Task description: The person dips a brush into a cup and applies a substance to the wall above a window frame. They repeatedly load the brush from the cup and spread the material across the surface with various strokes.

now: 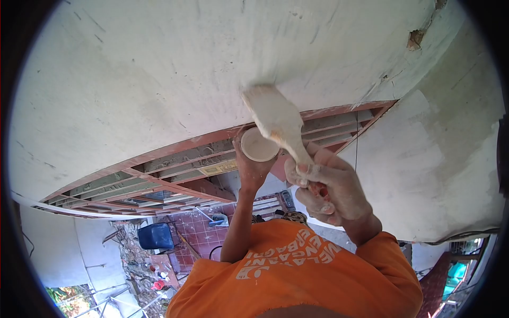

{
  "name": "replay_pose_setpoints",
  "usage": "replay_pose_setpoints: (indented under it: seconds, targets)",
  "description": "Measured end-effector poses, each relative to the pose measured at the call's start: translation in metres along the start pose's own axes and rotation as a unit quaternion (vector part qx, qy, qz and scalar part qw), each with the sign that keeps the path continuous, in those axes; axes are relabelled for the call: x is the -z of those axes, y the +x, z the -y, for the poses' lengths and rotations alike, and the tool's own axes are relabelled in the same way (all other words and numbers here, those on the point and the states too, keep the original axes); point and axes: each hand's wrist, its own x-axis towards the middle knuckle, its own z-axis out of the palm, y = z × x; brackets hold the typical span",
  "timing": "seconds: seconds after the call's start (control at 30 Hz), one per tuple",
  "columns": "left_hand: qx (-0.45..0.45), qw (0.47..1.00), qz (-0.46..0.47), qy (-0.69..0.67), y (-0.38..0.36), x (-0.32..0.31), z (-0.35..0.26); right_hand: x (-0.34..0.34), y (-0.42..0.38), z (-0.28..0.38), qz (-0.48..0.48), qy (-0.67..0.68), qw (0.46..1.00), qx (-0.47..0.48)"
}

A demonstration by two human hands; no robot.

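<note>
My right hand (pixel 336 188) is closed around the handle of a wide brush (pixel 278 116), coated in pale material. The brush's bristle end meets or nearly meets the whitish wall (pixel 159 79) above the window frame. To its left, my left hand (pixel 253 167) grips a round, pale cup (pixel 260 144) from below and around its side. The brush's lower edge overlaps the cup's rim in view, and whether they touch I cannot tell. Pale residue covers the fingers of my right hand.
A reddish slatted frame (pixel 175 185) runs below the wall surface. Far below are a red tiled floor (pixel 196 233), a dark blue chair (pixel 155 236), a dustpan (pixel 218 219) and rubble (pixel 135 265). Another wall (pixel 440 159) stands at the right, with cables near its lower edge.
</note>
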Motion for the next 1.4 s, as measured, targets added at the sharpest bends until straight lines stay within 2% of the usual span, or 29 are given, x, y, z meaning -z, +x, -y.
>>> replay_pose_setpoints:
  seconds: [0.03,0.1,0.17,0.23,0.3,0.4,0.47,0.6,0.77,0.87,0.9,0.97,1.03,1.17,1.23,1.3,1.4]
  targets:
    - [-0.021,1.0,-0.006,0.022,-0.003,0.003,-0.001,0.003,0.0,-0.009,0.002,-0.002,1.0,0.0]
    - [-0.044,0.998,-0.012,0.045,-0.009,0.007,0.004,0.01,0.004,-0.025,-0.071,0.008,0.997,-0.043]
    - [-0.005,0.997,0.032,0.073,-0.017,0.012,0.021,0.02,0.01,-0.036,-0.073,0.02,0.996,-0.052]
    - [0.011,0.999,0.017,0.049,-0.023,0.008,0.023,0.021,0.016,-0.038,-0.122,0.029,0.99,-0.07]
    - [0.027,0.999,0.002,0.025,-0.023,0.007,0.024,0.023,0.017,-0.038,-0.119,0.031,0.99,-0.064]
    - [-0.005,0.999,0.014,0.033,-0.024,0.007,0.024,0.018,0.019,-0.029,-0.117,0.027,0.991,-0.053]
    - [0.04,0.998,0.027,0.038,-0.023,0.007,0.024,0.013,0.02,-0.019,-0.119,0.023,0.992,-0.045]
    - [0.049,0.998,0.03,0.034,-0.019,0.005,0.011,0.0,0.02,0.005,-0.108,-0.021,0.993,-0.038]
    - [0.0,0.999,0.017,0.029,-0.019,0.005,0.011,-0.029,0.008,0.036,-0.094,-0.074,0.993,-0.016]
    - [-0.014,0.999,0.007,0.047,-0.02,0.006,0.012,-0.035,0.003,0.054,-0.045,-0.097,0.994,0.0]
    - [-0.017,0.999,0.008,0.048,-0.02,0.007,0.01,-0.038,0.002,0.062,-0.044,-0.097,0.994,0.003]
    - [-0.01,0.999,0.004,0.046,-0.02,0.006,0.004,-0.05,-0.002,0.078,0.027,-0.096,0.995,0.016]
    - [-0.013,0.999,0.001,0.048,-0.02,0.006,0.003,-0.064,-0.004,0.088,-0.002,-0.078,0.996,0.032]
    - [-0.008,0.999,-0.003,0.034,-0.019,0.008,0.002,-0.063,-0.009,0.093,0.062,-0.016,0.997,0.052]
    - [-0.012,1.0,-0.009,0.024,-0.018,0.008,0.0,-0.057,-0.013,0.086,0.105,-0.045,0.991,0.076]
    - [-0.013,1.0,-0.015,0.015,-0.017,0.011,-0.005,-0.046,-0.017,0.073,0.087,-0.074,0.99,0.087]
    - [-0.01,1.0,-0.009,0.026,-0.017,0.019,-0.009,-0.027,-0.022,0.058,0.054,-0.214,0.973,0.068]
